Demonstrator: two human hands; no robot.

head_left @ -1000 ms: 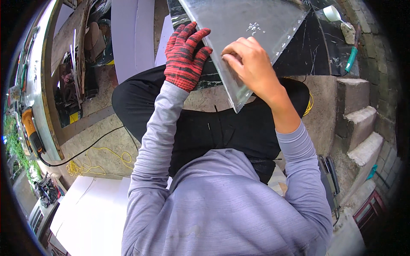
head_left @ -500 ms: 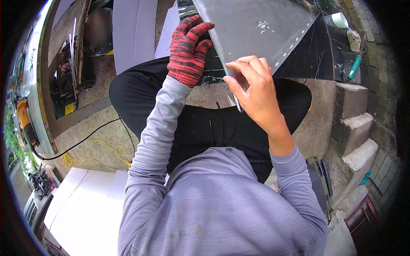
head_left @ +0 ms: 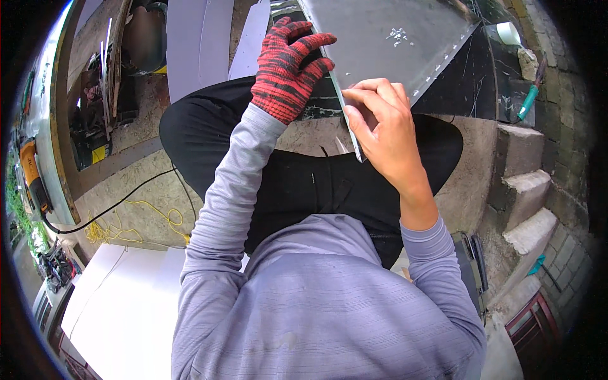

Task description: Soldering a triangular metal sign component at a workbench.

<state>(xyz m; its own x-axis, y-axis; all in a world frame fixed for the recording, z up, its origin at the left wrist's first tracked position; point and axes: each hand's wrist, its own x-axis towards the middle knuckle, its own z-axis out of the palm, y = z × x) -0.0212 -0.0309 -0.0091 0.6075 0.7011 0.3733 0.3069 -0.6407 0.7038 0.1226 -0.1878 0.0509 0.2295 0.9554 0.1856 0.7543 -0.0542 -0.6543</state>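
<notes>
A flat grey panel with a pale raised edge lies on a black, white-veined slab, one corner reaching toward my lap. My left hand, in a red and black knit glove, has its fingers apart, their tips at the panel's left edge. My bare right hand is closed at the panel's near end, thumb and curled fingers gripping its left edge. Anything else inside that grip is hidden. Small white crumbs lie on the panel, and white specks run along its right edge.
A white cup-like piece and a teal-handled tool are at the slab's right end. Concrete steps stand at right. An orange power tool with a black cord lies at left, near yellow string and white sheets.
The panel's near end has shifted slightly right, together with both hands. My left fingertips have moved a little further over the panel's left edge.
</notes>
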